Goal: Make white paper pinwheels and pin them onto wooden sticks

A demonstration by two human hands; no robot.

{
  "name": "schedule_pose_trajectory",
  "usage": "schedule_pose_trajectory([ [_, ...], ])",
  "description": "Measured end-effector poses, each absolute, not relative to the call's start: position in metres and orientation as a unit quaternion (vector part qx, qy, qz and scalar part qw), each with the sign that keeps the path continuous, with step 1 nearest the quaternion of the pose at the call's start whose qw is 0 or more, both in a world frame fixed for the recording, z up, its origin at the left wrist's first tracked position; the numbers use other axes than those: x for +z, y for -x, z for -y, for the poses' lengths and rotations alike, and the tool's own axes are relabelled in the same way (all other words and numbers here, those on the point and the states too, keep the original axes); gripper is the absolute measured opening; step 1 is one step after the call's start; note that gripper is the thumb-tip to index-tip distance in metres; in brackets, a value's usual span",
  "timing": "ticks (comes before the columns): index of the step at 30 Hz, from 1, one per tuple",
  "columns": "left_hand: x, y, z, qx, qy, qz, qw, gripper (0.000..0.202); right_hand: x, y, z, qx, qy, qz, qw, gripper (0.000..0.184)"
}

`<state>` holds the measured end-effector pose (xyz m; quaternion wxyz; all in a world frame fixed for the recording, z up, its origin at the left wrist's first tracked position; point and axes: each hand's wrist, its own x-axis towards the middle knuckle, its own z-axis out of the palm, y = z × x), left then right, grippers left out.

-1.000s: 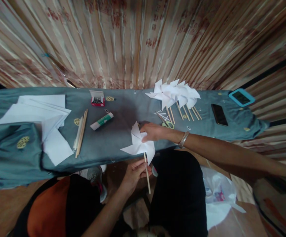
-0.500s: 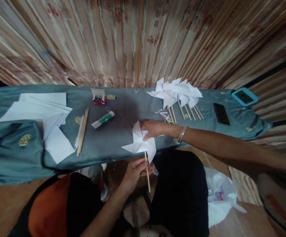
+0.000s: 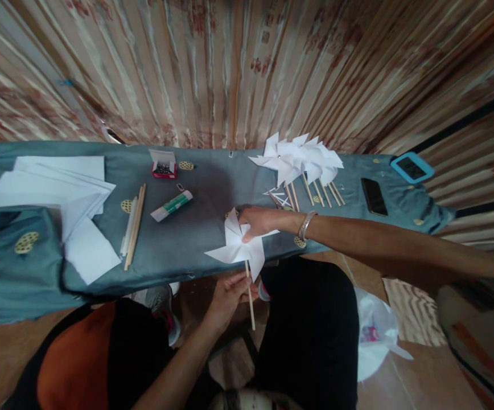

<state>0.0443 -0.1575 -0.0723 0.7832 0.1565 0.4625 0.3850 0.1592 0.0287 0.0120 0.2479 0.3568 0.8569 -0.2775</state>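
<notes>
A white paper pinwheel (image 3: 234,247) lies at the near edge of the table covered in grey-blue cloth (image 3: 196,239). Its wooden stick (image 3: 251,304) hangs down past the edge. My left hand (image 3: 227,296) is closed round the stick just below the paper. My right hand (image 3: 258,221), a bracelet on its wrist, presses its fingertips on the pinwheel's centre; whether it holds a pin is hidden.
Finished pinwheels (image 3: 300,159) on sticks lie at the back right, with scissors (image 3: 279,200) beside them. A glue stick (image 3: 171,205), a red pin box (image 3: 163,165), wooden sticks (image 3: 132,226), white paper sheets (image 3: 54,193), a black phone (image 3: 374,196) and a blue-cased device (image 3: 412,168) are on the cloth.
My right hand has shifted slightly up and left on the pinwheel's centre. The left hand keeps its hold on the stick. The view has drifted a little.
</notes>
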Motion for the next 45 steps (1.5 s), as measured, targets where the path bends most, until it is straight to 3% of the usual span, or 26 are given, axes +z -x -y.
schedule_pose_trajectory([
  [7, -0.071, -0.046, 0.157, 0.385, -0.149, -0.461, 0.786, 0.048, 0.022, -0.151, -0.027, -0.269, -0.376, -0.841, 0.282, 0.035],
  [30, -0.071, -0.051, 0.158, 0.389, -0.159, -0.47, 0.776, 0.038, 0.007, -0.155, -0.031, -0.283, -0.365, -0.848, 0.262, 0.037],
  [45, -0.067, -0.047, 0.157, 0.39, -0.161, -0.468, 0.776, 0.045, 0.017, -0.155, -0.031, -0.271, -0.358, -0.848, 0.282, 0.035],
])
